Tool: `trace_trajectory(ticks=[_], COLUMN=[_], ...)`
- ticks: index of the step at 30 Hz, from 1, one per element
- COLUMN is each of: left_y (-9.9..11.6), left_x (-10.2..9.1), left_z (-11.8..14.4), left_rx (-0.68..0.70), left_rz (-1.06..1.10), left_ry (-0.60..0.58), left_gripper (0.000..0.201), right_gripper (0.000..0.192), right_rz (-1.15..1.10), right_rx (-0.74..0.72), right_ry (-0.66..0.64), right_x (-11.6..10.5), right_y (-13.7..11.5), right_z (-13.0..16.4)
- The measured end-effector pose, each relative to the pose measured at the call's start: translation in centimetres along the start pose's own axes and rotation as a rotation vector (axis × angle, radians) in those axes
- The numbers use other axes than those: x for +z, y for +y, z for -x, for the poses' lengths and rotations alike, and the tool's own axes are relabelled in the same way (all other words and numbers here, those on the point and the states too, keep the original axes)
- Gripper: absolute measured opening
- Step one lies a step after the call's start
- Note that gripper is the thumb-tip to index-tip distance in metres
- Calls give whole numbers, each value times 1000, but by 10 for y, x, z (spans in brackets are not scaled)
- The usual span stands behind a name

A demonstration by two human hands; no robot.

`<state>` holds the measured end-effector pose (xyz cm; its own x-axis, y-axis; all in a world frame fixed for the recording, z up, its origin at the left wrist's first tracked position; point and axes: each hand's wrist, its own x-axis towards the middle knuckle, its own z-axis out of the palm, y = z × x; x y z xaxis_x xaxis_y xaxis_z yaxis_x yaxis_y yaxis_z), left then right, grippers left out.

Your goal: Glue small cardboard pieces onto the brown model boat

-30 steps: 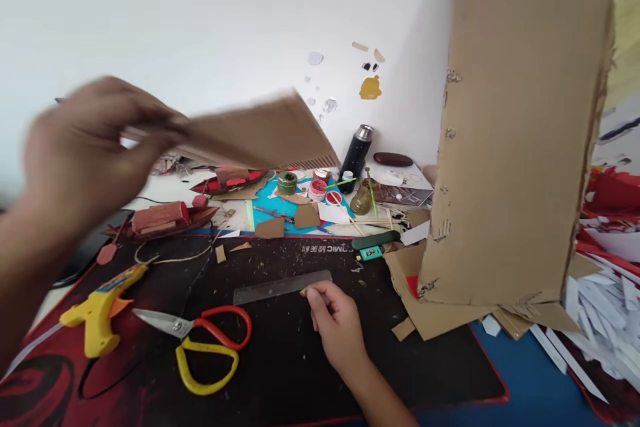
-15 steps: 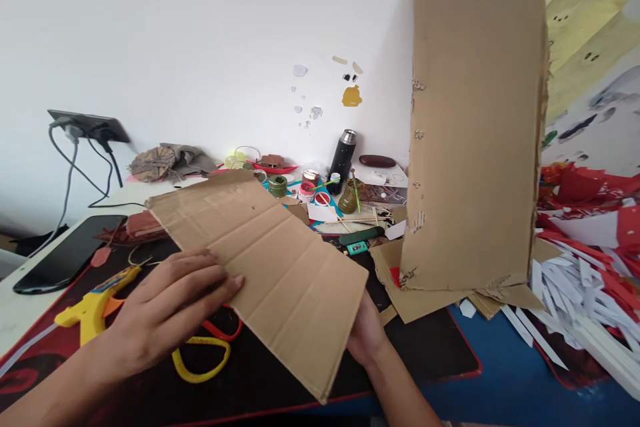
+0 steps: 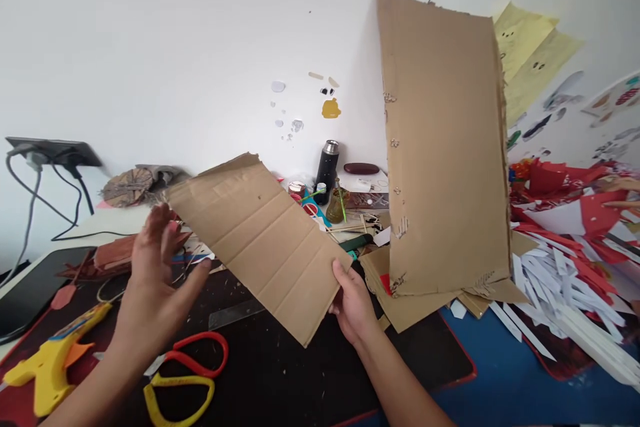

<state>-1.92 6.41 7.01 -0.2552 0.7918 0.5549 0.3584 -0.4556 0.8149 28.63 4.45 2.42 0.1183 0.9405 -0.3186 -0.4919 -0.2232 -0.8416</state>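
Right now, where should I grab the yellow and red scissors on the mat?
Take the scissors by the handle loops, from above and from the near side. They lie flat with the red and yellow loops toward you, and the blades run off under the left hand.

The right hand grips a creased cardboard sheet by its edge — the left hand spreads beside it.

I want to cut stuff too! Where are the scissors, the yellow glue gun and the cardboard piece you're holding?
scissors (image 3: pixel 186 373): head view, on the red and yellow handles.
glue gun (image 3: pixel 50 363): head view, on its yellow body.
cardboard piece (image 3: pixel 260 240): head view, on its flat middle.
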Motion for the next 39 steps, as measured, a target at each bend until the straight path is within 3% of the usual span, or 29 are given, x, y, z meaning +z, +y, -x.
trace_trajectory(ticks=[2,5,10,14,17,21,24,27,31,35,39], left_y=[7,15,9,3,5,15,25,33,37,39,43], left_x=[9,21,37,40,32,6,-17,-28,-22,-14,-14], left_z=[-11,-17,-11,-12,-19,-33,-38,-36,-31,-32,-35], left_rx=[-277,-500,-604,-634,-644,-675,-851,-955,-925,-854,-772], left_rz=[259,442,451,457,443,402,285,170,83,-12,-117], left_ry=[-35,-53,11,45,67,90,-105,-334,-517,-616,-663], left_gripper=[77,57,66,64,64,86,90,88,94,86,76], right_gripper=[82,85,90,88,84,81,83,81,80,76,66], right_rz=[26,75,133,155,162,123,124,150,180,215,197], right_rx=[-44,-70,-83,-76,-80,-169,-198,-202,-215,-238,-294], right_ry=[14,8,-25,-59,-160,-325,-379,-421,-456,-464,-377], right_x=[-3,-4,3,7,4,-6,-13,-14,-2,14,22], right_y=[-3,1,14,22,25,19,9,0,-10,-16,-16], right_z=[-4,-6,-2,2,4,3,-2,-4,-4,-5,-9])
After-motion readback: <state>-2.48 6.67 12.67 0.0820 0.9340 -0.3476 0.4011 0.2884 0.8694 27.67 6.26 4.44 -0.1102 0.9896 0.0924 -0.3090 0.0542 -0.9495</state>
